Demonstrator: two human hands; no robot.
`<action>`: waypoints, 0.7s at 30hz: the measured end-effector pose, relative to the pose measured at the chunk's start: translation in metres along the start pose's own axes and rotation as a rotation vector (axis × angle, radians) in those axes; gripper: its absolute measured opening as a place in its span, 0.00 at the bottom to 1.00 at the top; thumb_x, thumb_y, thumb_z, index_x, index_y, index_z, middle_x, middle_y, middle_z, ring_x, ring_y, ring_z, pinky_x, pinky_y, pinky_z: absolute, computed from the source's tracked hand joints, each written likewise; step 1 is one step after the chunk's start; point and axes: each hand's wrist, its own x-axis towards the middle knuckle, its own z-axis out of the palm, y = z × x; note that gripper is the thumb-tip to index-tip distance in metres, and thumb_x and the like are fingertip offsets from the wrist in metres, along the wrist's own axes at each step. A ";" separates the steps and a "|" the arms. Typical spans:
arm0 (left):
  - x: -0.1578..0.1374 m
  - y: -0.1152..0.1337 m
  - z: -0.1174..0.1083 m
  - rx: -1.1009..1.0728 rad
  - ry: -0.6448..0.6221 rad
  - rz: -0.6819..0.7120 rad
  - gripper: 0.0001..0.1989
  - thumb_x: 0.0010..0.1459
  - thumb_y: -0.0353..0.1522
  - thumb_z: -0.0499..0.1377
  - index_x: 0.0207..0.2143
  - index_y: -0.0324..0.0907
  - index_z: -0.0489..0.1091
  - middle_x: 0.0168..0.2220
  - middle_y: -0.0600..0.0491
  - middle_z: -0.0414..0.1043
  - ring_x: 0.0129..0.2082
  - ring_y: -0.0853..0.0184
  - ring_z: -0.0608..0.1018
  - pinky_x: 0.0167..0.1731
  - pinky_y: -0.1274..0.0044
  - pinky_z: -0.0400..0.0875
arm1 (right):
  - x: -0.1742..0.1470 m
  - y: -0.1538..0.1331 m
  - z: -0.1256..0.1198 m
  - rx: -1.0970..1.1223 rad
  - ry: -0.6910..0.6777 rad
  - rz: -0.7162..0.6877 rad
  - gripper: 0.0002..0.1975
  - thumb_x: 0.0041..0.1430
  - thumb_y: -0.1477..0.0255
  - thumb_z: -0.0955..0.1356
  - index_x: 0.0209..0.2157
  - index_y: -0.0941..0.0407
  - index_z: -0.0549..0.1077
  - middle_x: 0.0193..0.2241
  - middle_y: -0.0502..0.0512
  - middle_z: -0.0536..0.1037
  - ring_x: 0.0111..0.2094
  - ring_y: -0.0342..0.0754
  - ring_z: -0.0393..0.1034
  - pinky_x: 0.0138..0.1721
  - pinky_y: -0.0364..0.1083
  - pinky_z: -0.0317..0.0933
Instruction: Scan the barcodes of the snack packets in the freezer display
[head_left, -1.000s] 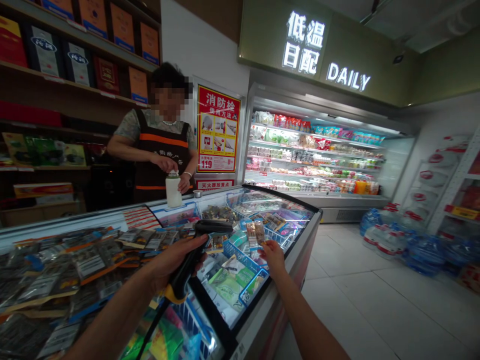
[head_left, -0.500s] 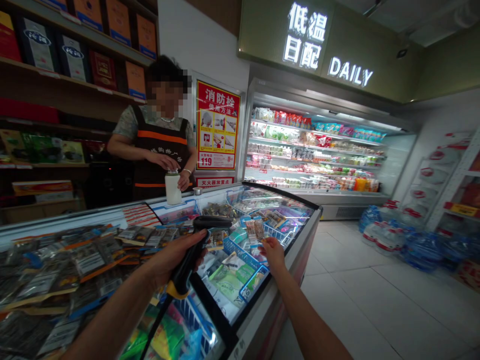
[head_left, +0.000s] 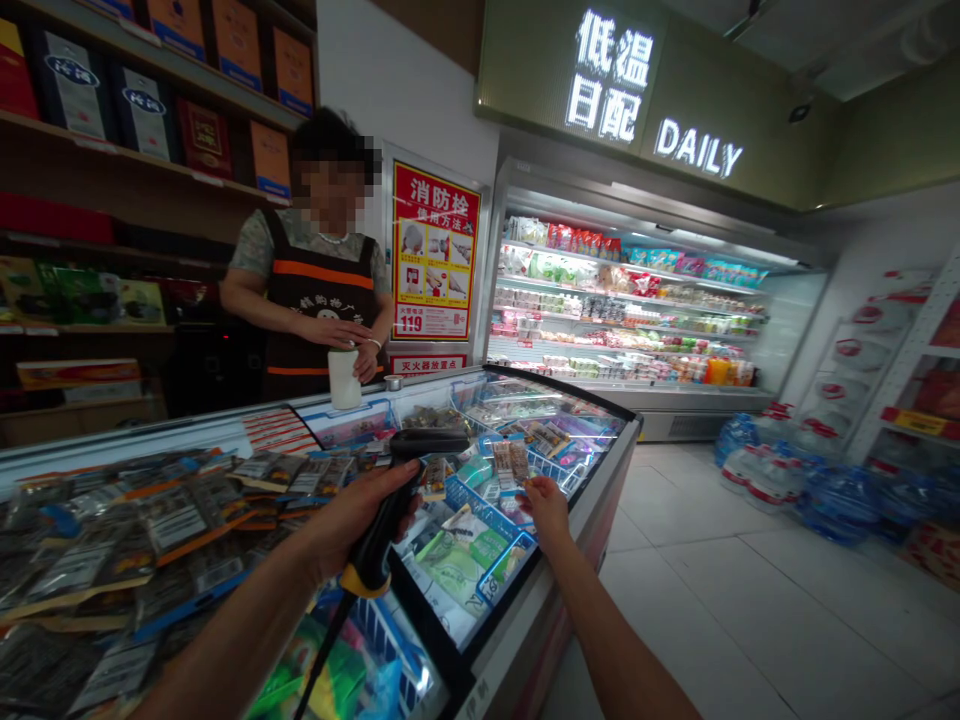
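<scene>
My left hand [head_left: 375,510] is wrapped round the handle of a black and yellow barcode scanner [head_left: 371,540], its head pointing right and its cable hanging down. Out to the right, my right hand [head_left: 546,508] is closed in a pinch at the lower corner of a small brown and clear packet [head_left: 511,462]. The packet is upright, a short way from the scanner's head. Below both hands is a glass-topped freezer [head_left: 480,650] with blue wire baskets [head_left: 484,505] and green bags [head_left: 463,545] inside.
Many brown food packets [head_left: 172,515] lie spread on the freezer's left part. Across it stands a person in an apron [head_left: 319,290], hands at a white jar [head_left: 345,378]. Blue water jugs [head_left: 840,495] stand on the floor at right, before a lit fridge [head_left: 630,300] and shelves.
The person across the freezer has laid the upper hand flatter over the jar's top. My hands, the scanner and the packet have stayed almost in place.
</scene>
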 end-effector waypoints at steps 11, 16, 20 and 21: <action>-0.001 0.001 0.001 -0.082 -0.031 -0.028 0.14 0.50 0.40 0.57 0.31 0.38 0.62 0.20 0.57 0.65 0.16 0.77 0.67 0.15 0.85 0.59 | 0.001 0.000 -0.002 0.016 0.010 -0.004 0.17 0.30 0.66 0.72 0.22 0.58 0.64 0.15 0.44 0.69 0.18 0.43 0.69 0.18 0.40 0.59; 0.000 0.000 -0.003 -0.080 -0.027 -0.041 0.17 0.47 0.42 0.59 0.34 0.38 0.63 0.20 0.57 0.66 0.16 0.78 0.67 0.15 0.86 0.59 | -0.001 -0.002 -0.001 0.021 0.009 0.000 0.16 0.30 0.66 0.72 0.21 0.57 0.64 0.15 0.45 0.70 0.18 0.43 0.69 0.18 0.40 0.59; 0.001 0.001 -0.008 -0.070 -0.035 -0.035 0.18 0.47 0.42 0.59 0.32 0.37 0.64 0.20 0.57 0.66 0.16 0.78 0.66 0.15 0.85 0.60 | -0.002 -0.003 -0.001 0.027 0.024 -0.002 0.15 0.31 0.67 0.71 0.22 0.57 0.64 0.16 0.44 0.69 0.18 0.42 0.68 0.18 0.39 0.58; 0.001 0.001 -0.008 -0.068 -0.031 -0.031 0.17 0.47 0.42 0.59 0.32 0.37 0.65 0.20 0.57 0.66 0.16 0.78 0.66 0.15 0.85 0.60 | -0.002 -0.003 0.000 0.029 0.027 -0.002 0.15 0.31 0.67 0.71 0.22 0.57 0.64 0.16 0.44 0.69 0.18 0.42 0.68 0.18 0.39 0.58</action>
